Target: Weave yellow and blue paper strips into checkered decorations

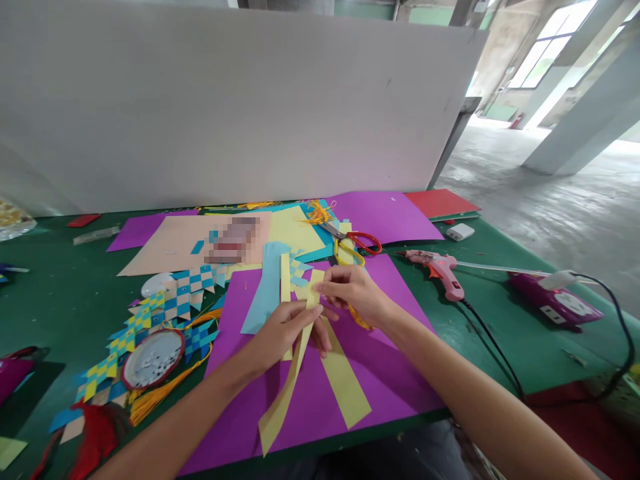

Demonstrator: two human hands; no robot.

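My left hand (287, 328) pinches a long yellow paper strip (281, 400) that hangs down toward the table's front edge. My right hand (350, 292) pinches the upper ends of the yellow strips where they cross a second, wider yellow strip (345, 381). Both hands work over a purple sheet (395, 380) on the green table (65, 307). A light blue strip (265, 290) lies just left of the hands, with a small blue and yellow woven piece (299, 269) above it.
Red and yellow scissors (353, 243) lie behind the hands. A pink glue gun (443, 270) and a purple power strip (555, 300) sit to the right with black cables. Woven blue-yellow pieces (150, 313), a round tin (153, 359), tassels and coloured sheets lie left. A white board (225, 107) stands behind.
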